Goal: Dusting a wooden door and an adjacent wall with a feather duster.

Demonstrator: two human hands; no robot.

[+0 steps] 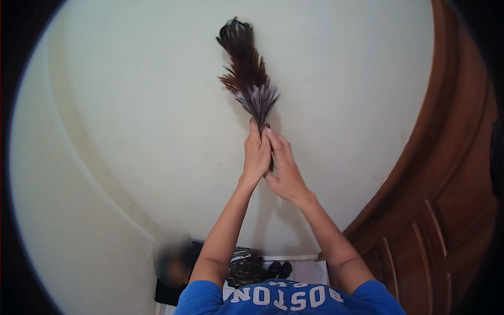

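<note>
A feather duster [246,65] points up in front of a pale wall. Its plumes run from dark brown at the tip to reddish brown, with a whitish-grey collar of feathers near the handle. My left hand [256,153] grips it just under the collar, thumb laid along the base of the feathers. Close against it on the right, my right hand [286,169] bends its fingers around the same grip. Part of the dark handle [271,162] shows between the two hands; the rest is covered by them.
A pale wall [157,98] spans the view, meeting another wall at a left corner. A brown panelled wooden door [425,236] stands at right. Below lie camouflage-patterned cloth [246,269], dark shoes [279,270] and floor tiles [309,271]. Beside them, one dark shape is blurred.
</note>
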